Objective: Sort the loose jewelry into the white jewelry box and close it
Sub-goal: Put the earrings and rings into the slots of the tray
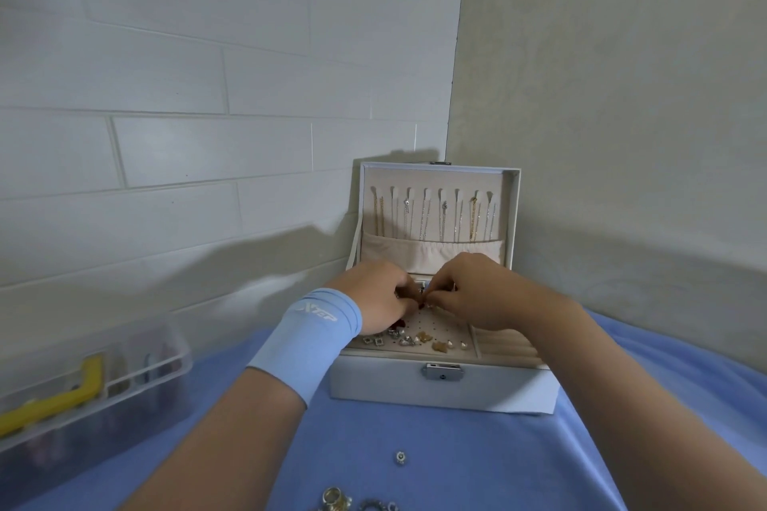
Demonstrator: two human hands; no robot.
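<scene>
at the cut-off near edge, loose gold and silver metal rings [334, 500] and a small round silver stud [400, 457] lay on the blue cloth [477, 465]: light, hard, slippery, best pinched by the rim. farther, over the open white square jewelry box [373, 384], the right hand [471, 290] pinched a tiny silver piece [424, 290]; the left hand [373, 295] was curled beside it, and what it held i could not tell.

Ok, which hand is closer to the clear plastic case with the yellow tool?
Left. The left hand is over the jewelry box's tray, with the plastic case off to its left; the right hand sits beside it, farther from the case.
</scene>
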